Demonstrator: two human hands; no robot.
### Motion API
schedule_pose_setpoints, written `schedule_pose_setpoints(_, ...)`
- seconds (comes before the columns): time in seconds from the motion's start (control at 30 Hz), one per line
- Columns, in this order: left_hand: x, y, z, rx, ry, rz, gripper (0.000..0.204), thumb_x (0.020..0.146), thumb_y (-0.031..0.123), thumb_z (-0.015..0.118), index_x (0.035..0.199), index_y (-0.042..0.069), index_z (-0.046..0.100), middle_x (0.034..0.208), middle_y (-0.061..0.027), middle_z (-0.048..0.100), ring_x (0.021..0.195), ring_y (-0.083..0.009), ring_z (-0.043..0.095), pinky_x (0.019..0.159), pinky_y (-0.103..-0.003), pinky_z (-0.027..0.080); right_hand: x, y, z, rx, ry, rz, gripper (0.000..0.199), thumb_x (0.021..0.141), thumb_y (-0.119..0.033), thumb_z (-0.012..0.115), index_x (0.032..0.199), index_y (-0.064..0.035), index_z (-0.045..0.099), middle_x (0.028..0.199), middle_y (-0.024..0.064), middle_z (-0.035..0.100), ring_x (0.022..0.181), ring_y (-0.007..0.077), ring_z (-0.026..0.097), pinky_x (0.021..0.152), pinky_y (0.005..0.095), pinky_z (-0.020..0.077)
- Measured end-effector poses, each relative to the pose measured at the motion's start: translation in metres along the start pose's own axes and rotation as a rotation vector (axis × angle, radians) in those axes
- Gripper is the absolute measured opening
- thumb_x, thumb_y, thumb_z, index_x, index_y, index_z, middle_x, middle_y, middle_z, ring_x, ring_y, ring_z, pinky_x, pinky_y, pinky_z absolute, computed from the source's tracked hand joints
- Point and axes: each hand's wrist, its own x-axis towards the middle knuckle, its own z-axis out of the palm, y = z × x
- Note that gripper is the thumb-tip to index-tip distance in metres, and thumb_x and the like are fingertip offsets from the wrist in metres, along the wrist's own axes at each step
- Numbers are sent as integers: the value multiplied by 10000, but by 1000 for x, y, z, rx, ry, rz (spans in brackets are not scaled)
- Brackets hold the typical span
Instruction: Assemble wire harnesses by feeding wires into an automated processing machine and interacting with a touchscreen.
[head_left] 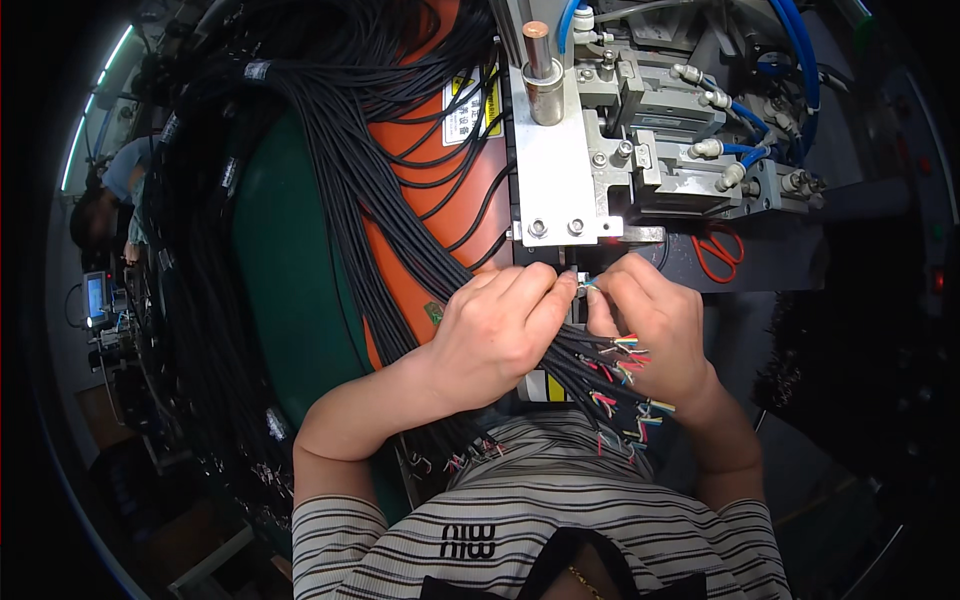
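My two hands meet just below a metal press fixture (566,170). Between their fingertips is a small white connector piece (583,277) with thin coloured wires (591,287) at it. My left hand (500,325) is closed in a pinch at the white piece's left side. From the right, my right hand (655,320) pinches the thin wires, its fingers curled. A thick bundle of black cables (365,200) runs down under my left hand. Stripped cable ends (620,370) with red, yellow, white and green wires fan out below my hands. The fingertips partly hide the connector.
Red-handled scissors (718,253) lie on the dark surface right of the fixture. Pneumatic cylinders (680,130) with blue hoses (805,60) stand at the upper right. An orange panel (430,180) and a green surface (280,270) lie under the cables. A person (125,180) is at far left.
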Motion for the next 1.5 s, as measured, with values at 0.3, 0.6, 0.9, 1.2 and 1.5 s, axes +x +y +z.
schedule_pose_setpoints(0.3,4,-9,-4,-5,-30,90,421,709,108,654,1101,-47,646,909,-96,583,743,-223,600,620,-307,501,1,7,1,21,-11,7,49,816,-9,659,843,-12,618,778,94,585,555,272,590,493,362,448)
schedule_pose_setpoints(0.6,5,-9,-6,116,-80,241,370,737,73,635,1086,-51,650,914,-78,578,732,-194,575,598,-280,489,6,1,-5,-126,-79,-39,72,807,-18,653,877,-15,641,755,94,580,551,284,595,498,362,463)
schedule_pose_setpoints(0.9,13,1,-13,132,-181,113,305,784,91,613,1056,-40,650,850,-56,522,751,-183,553,625,-301,485,4,15,2,109,-42,42,108,798,-32,681,898,4,663,757,117,640,529,269,604,485,336,470)
schedule_pose_setpoints(1.2,8,3,-8,87,-93,25,322,751,72,623,1062,-2,660,851,-73,532,759,-216,566,660,-340,485,9,13,-3,-1,-56,-11,63,813,-7,678,858,17,640,728,106,646,498,174,601,477,277,456)
schedule_pose_setpoints(1.5,-17,-16,-19,-98,4,-152,407,609,-80,660,1012,-21,657,932,-114,588,859,-294,612,722,-379,505,4,17,2,288,-61,190,69,814,4,679,865,26,639,677,35,623,490,73,537,464,222,397)
